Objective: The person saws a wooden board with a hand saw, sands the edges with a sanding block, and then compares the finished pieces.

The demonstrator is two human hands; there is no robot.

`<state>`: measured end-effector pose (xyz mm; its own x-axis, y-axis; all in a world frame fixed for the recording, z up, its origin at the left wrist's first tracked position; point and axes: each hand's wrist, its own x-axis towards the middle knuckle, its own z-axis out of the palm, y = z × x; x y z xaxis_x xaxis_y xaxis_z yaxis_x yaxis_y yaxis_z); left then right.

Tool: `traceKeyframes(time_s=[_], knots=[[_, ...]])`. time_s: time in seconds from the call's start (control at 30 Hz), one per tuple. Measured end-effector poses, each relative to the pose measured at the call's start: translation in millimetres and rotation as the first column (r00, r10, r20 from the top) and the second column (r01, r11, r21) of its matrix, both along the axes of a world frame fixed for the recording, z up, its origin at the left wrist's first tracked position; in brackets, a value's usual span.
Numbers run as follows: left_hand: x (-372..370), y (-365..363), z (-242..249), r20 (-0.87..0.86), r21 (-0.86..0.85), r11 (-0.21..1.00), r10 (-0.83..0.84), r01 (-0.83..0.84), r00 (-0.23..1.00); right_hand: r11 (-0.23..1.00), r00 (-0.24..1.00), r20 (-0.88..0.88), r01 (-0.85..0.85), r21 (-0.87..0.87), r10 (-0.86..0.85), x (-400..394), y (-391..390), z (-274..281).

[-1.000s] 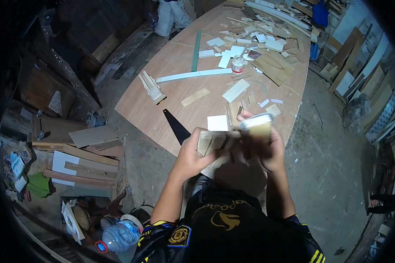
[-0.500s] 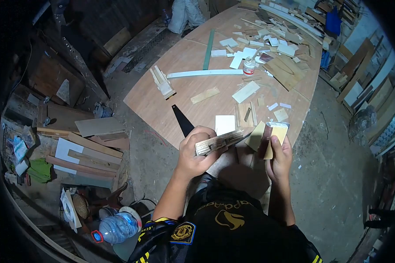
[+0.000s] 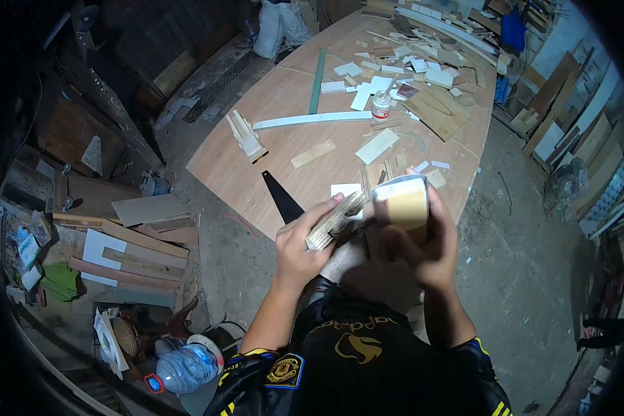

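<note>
My left hand (image 3: pixel 299 243) is closed around a piece of wood (image 3: pixel 331 225) with a rough, streaked face, held tilted over the table's near edge. In my right hand (image 3: pixel 433 249), a sheet of sandpaper (image 3: pixel 403 204) curves upward, its yellowish back and a brown band showing. The right fingers are smeared by motion, and the sheet's left edge comes close to the wood. Just beyond my left hand lies a black saw blade (image 3: pixel 282 196), its near end hidden by that hand. A white square piece (image 3: pixel 344 189) lies partly behind the held wood.
On the wooden table (image 3: pixel 215 159) are a slatted wood assembly (image 3: pixel 246 139), a long white strip (image 3: pixel 312 120), a green strip (image 3: pixel 317 80) and a jar (image 3: pixel 380 107). Several offcuts pile at the back right. A large water bottle (image 3: pixel 180 371) is on the lower left.
The sandpaper in my right hand has moved left and up toward the wood and turned more of its yellowish side to view. My left hand keeps hold of the wood, tilted more steeply.
</note>
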<state>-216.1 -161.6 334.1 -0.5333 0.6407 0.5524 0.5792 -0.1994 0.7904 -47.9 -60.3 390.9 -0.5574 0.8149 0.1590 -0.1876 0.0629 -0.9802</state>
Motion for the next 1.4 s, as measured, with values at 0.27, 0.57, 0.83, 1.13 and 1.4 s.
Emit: traceKeyframes(time_s=[0.27,0.57,0.83,1.13,1.4], knots=[[-6,-6,-8,-0.12,-0.042,0.995,-0.091,0.087,0.989,0.569,0.999,0.047,-0.027,0.822,-0.02,-18,-14,9],[-16,-13,-7,-0.176,-0.025,0.998,-0.06,0.057,0.983,0.463,0.992,-0.04,0.09,0.882,-0.117,-26,0,9],[-14,-15,-8,0.049,-0.035,0.995,-0.088,0.09,0.995,0.508,0.948,0.159,0.002,0.861,-0.274,-33,27,3],[-22,-10,-8,-0.219,-0.029,0.998,-0.062,0.057,0.974,0.452,0.936,0.21,-0.064,0.89,-0.281,-38,30,-2],[-24,-15,-19,-0.253,-0.076,0.997,-0.009,-0.011,0.967,0.501,0.945,0.305,-0.208,0.84,-0.12,-43,4,4]])
